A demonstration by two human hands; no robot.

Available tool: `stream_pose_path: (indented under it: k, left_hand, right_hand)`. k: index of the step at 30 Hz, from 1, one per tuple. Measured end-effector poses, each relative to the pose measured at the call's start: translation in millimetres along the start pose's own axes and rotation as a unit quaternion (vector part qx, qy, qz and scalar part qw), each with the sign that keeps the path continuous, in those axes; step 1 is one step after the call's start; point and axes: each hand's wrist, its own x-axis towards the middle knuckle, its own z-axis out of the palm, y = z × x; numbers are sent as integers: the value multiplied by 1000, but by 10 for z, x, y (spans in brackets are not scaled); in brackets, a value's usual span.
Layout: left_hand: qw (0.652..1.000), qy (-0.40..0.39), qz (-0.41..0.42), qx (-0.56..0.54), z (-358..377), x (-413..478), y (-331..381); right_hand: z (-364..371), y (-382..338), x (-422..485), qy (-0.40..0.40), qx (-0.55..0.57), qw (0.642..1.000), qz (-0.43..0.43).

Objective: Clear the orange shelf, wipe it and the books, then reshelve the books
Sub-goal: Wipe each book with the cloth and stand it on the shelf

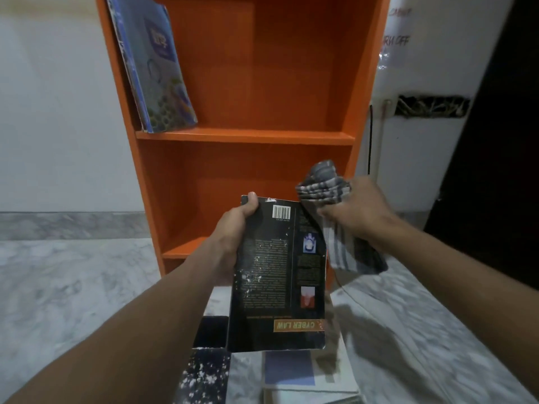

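Observation:
A black paperback [280, 275] with a barcode and the upside-down words "CYBER LAW" is held up in front of the orange shelf [248, 135]. My left hand [233, 231] grips its left edge, thumb over the top corner. My right hand [358, 211] grips a bunched grey checked cloth [323, 186] against the book's upper right corner, with the cloth's tail hanging below. White specks dot the book's cover. Blue-covered books [159, 68] lean at the left of the upper compartment. The compartment below them holds nothing that I can see.
More books lie on the marble floor below my arms: a speckled black one [204, 374] and pale ones [309, 371]. A white wall [58, 112] stands left of the shelf. On the right are a broken wall opening [431, 106] and a dark doorway [501, 141].

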Motion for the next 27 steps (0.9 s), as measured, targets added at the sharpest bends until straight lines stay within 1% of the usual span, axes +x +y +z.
stream_pose_path:
  k: [1, 3, 4, 5, 7, 8, 11, 12, 13, 14, 16, 17, 18, 19, 20, 21, 22, 23, 24, 25, 26, 27]
  left_hand:
    - [1000, -8, -8, 6, 28, 8, -18]
    - [1000, -21, -21, 10, 100, 29, -40]
    - [999, -29, -22, 14, 146, 34, -40]
    - [999, -36, -16, 16, 189, 46, -40]
    - [998, -56, 2, 3, 241, 85, -65]
    - [998, -64, 1, -1, 252, 86, -78]
    - [999, -50, -15, 9, 153, 65, -107]
    - [998, -51, -23, 11, 113, 59, -112]
    - [998, -53, -27, 12, 89, 57, -110]
    - [998, -53, -27, 11, 75, 58, -98]
    - [999, -35, -29, 11, 67, 83, -80]
    - [999, -30, -33, 7, 63, 99, -78]
    - [999, -26, -37, 2, 63, 102, -82]
    - [999, -25, -38, -4, 65, 107, -79]
    - [999, -28, -35, -6, 71, 104, -62]
    - [999, -31, -27, -10, 71, 106, -36]
    - [999, -34, -16, -15, 68, 109, -5]
    - [999, -33, -2, -19, 57, 114, 25]
    - [999, -27, 14, -12, 34, 132, 50]
    - [999, -15, 31, 6, 1, 140, 73]
    - [998, -2, 49, 24, -28, 135, 91]
    - [997, 5, 64, 34, -64, 142, 94]
  right_hand:
    - [0, -1, 45, 46, -19, 998, -47]
    - [7, -35, 128, 131, -63, 978, -151]
    - [50, -31, 149, 147, -94, 966, -189]
    - [130, -3, 149, 143, -135, 956, -217]
    - [381, 184, 68, 100, -217, 932, -273]
    - [480, 325, -13, 57, -241, 922, -299]
    - [538, 695, -346, -100, -245, 888, -375]
    - [510, 764, -431, -141, -259, 878, -376]
    - [460, 788, -477, -155, -268, 882, -356]
    - [404, 769, -458, -122, -254, 897, -341]
    - [266, 655, -241, -7, -213, 931, -297]
    - [173, 550, -106, 51, -186, 943, -271]
    - [118, 476, 17, 91, -158, 951, -249]
    - [100, 427, 105, 112, -135, 958, -228]
    - [137, 466, 159, 112, -142, 960, -214]
    - [233, 564, 123, 85, -160, 958, -222]
    - [369, 748, 18, 33, -190, 947, -257]
    - [502, 929, -186, -45, -194, 936, -290]
    - [605, 1144, -388, -89, -215, 903, -361]
    - [664, 1336, -574, -115, -222, 875, -414]
    - [690, 1469, -744, -175, -203, 849, -456]
    - [669, 1474, -818, -230, -208, 835, -456]
